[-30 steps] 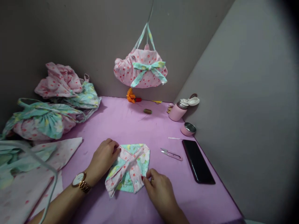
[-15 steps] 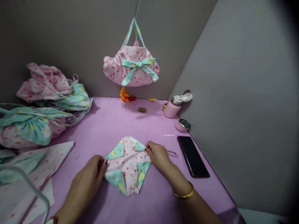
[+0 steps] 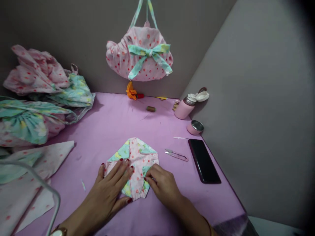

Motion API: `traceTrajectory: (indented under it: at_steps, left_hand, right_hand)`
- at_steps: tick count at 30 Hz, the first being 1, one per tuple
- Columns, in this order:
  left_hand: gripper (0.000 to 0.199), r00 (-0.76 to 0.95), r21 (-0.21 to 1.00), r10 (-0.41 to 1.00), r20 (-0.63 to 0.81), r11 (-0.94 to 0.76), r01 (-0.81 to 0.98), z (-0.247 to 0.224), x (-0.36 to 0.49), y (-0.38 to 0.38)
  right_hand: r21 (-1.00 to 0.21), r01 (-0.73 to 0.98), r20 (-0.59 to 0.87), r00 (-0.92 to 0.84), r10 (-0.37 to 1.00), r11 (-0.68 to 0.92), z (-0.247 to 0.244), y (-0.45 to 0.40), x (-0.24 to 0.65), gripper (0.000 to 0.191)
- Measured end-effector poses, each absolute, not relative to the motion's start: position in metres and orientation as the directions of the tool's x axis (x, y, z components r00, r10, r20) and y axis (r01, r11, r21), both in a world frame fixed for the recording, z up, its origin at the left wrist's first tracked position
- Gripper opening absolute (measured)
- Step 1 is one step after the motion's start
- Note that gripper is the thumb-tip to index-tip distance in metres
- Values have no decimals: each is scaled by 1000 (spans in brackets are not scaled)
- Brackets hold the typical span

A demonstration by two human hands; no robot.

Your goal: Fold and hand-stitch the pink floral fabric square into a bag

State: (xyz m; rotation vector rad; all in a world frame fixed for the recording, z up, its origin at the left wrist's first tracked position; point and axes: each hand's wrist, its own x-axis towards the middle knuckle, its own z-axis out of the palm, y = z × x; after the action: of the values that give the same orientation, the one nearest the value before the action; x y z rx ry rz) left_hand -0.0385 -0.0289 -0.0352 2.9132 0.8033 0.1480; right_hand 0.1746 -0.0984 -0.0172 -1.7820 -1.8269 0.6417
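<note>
A small piece of sewn cloth (image 3: 136, 168), pink with red dots and with green floral corner patches, lies flat on the purple table cover. My left hand (image 3: 112, 186) rests on its left half, palm down and fingers stretched out. Over the lower right patch, my right hand (image 3: 162, 183) is closed in a pinch against the cloth. What is between its fingertips is too small to make out. A pair of pink thread snips (image 3: 176, 155) lies just right of the cloth, touched by neither hand.
At right are a black phone (image 3: 204, 160), a pink cup-like lid (image 3: 195, 127) and an open pink bottle (image 3: 184, 109). A thread spool (image 3: 151, 108) lies farther back. A dotted bag (image 3: 145, 64) hangs above. Fabric bundles (image 3: 36, 72) and cut cloth (image 3: 56, 154) fill the left.
My left hand has moved from pinching the cloth's left edge to lying flat on it. My right hand has dropped from the upper right corner to the lower right patch, uncovering the snips.
</note>
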Motion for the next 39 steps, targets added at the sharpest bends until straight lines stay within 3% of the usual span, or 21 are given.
traceTrajectory:
  at_steps: [4,6,9,11,13,19,24,28,32,36,39]
  left_hand:
    - [54,785,166,592,184,-805,569,-31,-49,-42]
    - [50,830,186,536,151,-841,509,-31,-53,-47]
    - [48,890,200,454,36,-876,438,-29,-55,-50]
    - [45,894,223,449,-5,-871,438,-26,-55,-49]
    - [41,890,255,457,-17,-858,445,-21,-56,-47]
    - [32,782,307,590,199,-795,522,-23,-56,-26]
    - [38,859,256,508,70,-841,477,-41,-46,-22]
    - [41,872,215,490,22,-854,474,-48,-46,-25]
    - [40,878,218,474,72,-866,450,-45,-48,-23]
    - [31,745,321,644,175,-753,575,-38,-43,-20]
    - [22,687,367,714,136,-680,635,-33,-36,-16]
  right_hand:
    - [-743,669,47,42,998,7,-22,-97,176,11]
    - [-826,563,34,99,995,-28,-25,-98,176,11]
    - [-947,287,-98,167,981,-144,-29,-102,173,11]
    - [-974,110,-181,157,971,-200,-31,-104,169,14]
    - [-978,42,-199,134,971,-206,-32,-106,166,15]
    - [-940,321,-64,158,985,-113,-31,-111,162,9]
    - [-810,579,66,-62,996,90,-21,-122,155,7]
    - [-571,738,127,-353,927,360,-19,-127,143,12]
    - [-321,846,125,-407,905,425,-29,-127,130,8]
    - [-304,861,147,-381,913,408,-37,-125,125,6]
    - [-339,857,145,-361,921,389,-34,-125,126,6]
